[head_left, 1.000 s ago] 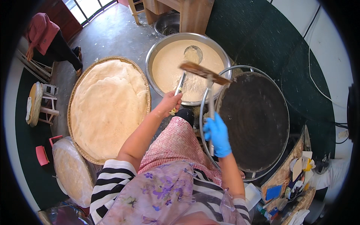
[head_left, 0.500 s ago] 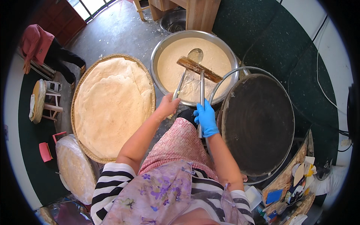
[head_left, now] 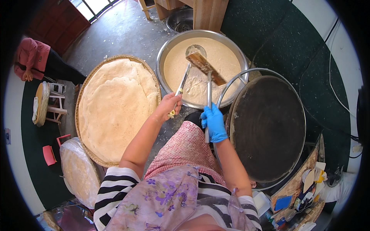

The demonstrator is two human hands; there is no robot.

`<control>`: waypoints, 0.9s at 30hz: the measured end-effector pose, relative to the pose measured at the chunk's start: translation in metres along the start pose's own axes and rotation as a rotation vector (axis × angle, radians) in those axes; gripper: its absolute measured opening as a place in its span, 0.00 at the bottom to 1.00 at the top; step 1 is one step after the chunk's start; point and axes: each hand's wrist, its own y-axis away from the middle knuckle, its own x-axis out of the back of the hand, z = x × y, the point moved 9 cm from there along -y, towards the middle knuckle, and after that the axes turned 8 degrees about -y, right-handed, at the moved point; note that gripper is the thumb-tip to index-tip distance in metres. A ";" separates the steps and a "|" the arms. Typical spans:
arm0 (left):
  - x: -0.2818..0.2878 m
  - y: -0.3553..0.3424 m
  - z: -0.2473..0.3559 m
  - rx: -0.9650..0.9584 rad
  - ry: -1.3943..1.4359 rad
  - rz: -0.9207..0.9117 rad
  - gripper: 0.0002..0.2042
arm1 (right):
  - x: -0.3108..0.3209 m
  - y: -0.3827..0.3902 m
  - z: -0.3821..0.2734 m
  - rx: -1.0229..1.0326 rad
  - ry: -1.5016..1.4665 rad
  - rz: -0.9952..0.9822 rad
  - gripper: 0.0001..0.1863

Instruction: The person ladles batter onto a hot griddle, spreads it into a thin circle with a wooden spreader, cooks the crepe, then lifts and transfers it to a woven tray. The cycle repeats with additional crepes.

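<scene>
My bare left hand (head_left: 170,106) is closed around the handle of a metal ladle (head_left: 185,78). The ladle's round bowl lies over the pale batter (head_left: 225,52), partly covered by a wooden blade. That blade belongs to a T-shaped batter spreader (head_left: 207,69), slanted down to the right above the batter. Its metal handle is gripped by my right hand (head_left: 214,122), which wears a blue glove. A wide steel basin (head_left: 159,65) holds the batter in front of me. Spreader and ladle bowl overlap; whether they touch cannot be made out.
Large thin pancakes (head_left: 111,115) are stacked on a round woven tray (head_left: 78,133) at left. At right stands a big dark round griddle (head_left: 268,127) inside a metal ring (head_left: 266,70). Behind the tray is a person in pink (head_left: 32,57). Cluttered tools lie at lower right.
The ladle bowl has shifted slightly left and farther away. The spreader's blade slants more steeply, and the ladle's handle end now shows below my left hand. The person in pink has moved left.
</scene>
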 end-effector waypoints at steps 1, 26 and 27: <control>-0.004 0.000 0.002 0.006 0.080 -0.020 0.10 | -0.010 0.006 0.008 -0.016 -0.054 -0.047 0.18; -0.022 0.000 -0.015 0.113 0.526 -0.207 0.16 | -0.016 0.010 0.035 -0.101 -0.262 -0.006 0.11; -0.018 -0.004 -0.014 0.117 0.463 -0.174 0.15 | -0.016 0.019 0.030 -0.073 -0.292 -0.028 0.12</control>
